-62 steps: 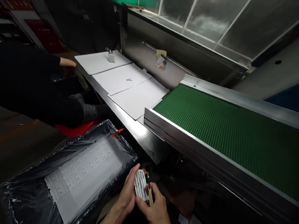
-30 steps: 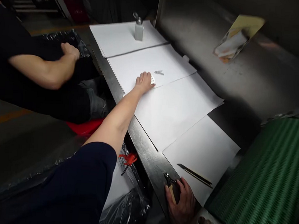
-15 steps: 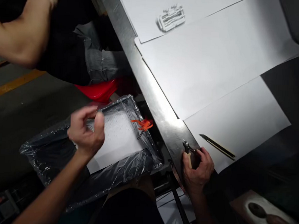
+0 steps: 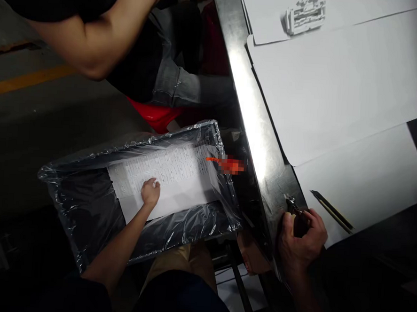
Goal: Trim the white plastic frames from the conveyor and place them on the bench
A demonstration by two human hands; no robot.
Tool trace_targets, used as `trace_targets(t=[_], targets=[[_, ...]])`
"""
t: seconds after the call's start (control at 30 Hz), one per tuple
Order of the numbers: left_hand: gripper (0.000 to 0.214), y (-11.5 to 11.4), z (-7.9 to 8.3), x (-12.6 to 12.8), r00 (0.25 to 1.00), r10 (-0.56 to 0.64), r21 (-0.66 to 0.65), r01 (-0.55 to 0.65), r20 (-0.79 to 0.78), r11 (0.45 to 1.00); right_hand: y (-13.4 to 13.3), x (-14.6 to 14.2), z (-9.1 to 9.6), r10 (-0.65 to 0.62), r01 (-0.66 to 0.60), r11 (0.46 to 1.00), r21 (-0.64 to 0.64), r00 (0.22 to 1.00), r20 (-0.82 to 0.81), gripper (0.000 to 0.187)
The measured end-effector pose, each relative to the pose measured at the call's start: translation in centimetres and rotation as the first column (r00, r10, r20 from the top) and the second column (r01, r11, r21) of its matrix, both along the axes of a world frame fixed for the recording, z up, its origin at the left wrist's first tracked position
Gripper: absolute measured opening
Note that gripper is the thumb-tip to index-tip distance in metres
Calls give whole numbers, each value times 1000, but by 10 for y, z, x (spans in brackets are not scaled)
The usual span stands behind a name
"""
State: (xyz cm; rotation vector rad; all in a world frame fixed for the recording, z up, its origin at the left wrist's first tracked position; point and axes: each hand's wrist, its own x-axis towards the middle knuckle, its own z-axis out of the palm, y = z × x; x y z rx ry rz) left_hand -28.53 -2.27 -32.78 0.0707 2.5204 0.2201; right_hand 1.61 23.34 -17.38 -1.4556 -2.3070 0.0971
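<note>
My left hand [image 4: 150, 191] is reaching down into a dark crate [image 4: 190, 228] lined with clear plastic. Its fingers are drawn together at a white sheet [image 4: 180, 201], where small pale pieces [image 4: 172, 165] lie in rows. A pale bit shows at the fingertips, too small to name. At the edge of the metal table [image 4: 256, 116], my right hand [image 4: 304, 237] is wrapped round a pair of nippers [image 4: 292, 208], whose jaws point away from me. Beside that hand, a thin black and yellow tool [image 4: 332, 210] rests on white paper [image 4: 365, 179].
A small stack of white parts [image 4: 306, 16] sits farther up on the papers. Something orange-red [image 4: 232, 165] hangs at the crate's right end. Another person's arm [image 4: 102, 46] and jeans-clad leg [image 4: 180, 86] are at the upper left, by a red stool [image 4: 154, 115].
My left hand has gone from above the crate down onto the sheet, its fingers closing. The view has shifted, and my right hand still holds the nippers at the table edge.
</note>
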Motion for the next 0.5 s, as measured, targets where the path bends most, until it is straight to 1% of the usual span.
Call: trace_targets(t=[0.07, 0.13, 0.2, 0.27, 0.3, 0.37, 0.43, 0.5], targets=[[28, 43, -12, 11, 990, -142, 132, 139, 15, 982, 0, -1, 0, 3, -3, 1000, 12, 1000, -3, 40], [28, 88, -20, 26, 964, -265, 233, 253, 19, 939, 0, -1, 0, 7, -7, 1000, 24, 1000, -5, 39], [30, 126, -26, 40, 947, -321, 266, 310, -2, 913, 0, -1, 0, 7, -7, 1000, 30, 1000, -5, 39], [32, 152, -31, 46, 950, -310, 237, 309, -36, 921, 0, -1, -1, 9, -9, 999, 37, 1000, 1, 39], [33, 161, -33, 48, 957, -287, 207, 292, -53, 934, 0, -1, -1, 12, -12, 999, 44, 1000, 4, 39], [33, 170, -38, 51, 968, -239, 143, 248, -80, 958, 0, -1, -2, 13, -13, 999, 49, 1000, 6, 39], [32, 169, -41, 57, 971, -222, 101, 231, -88, 968, 0, -1, -2, 9, -9, 999, 49, 1000, 2, 39], [31, 161, -41, 67, 966, -248, 92, 254, -78, 963, 1, -1, -3, 6, -6, 999, 51, 1000, -3, 39]])
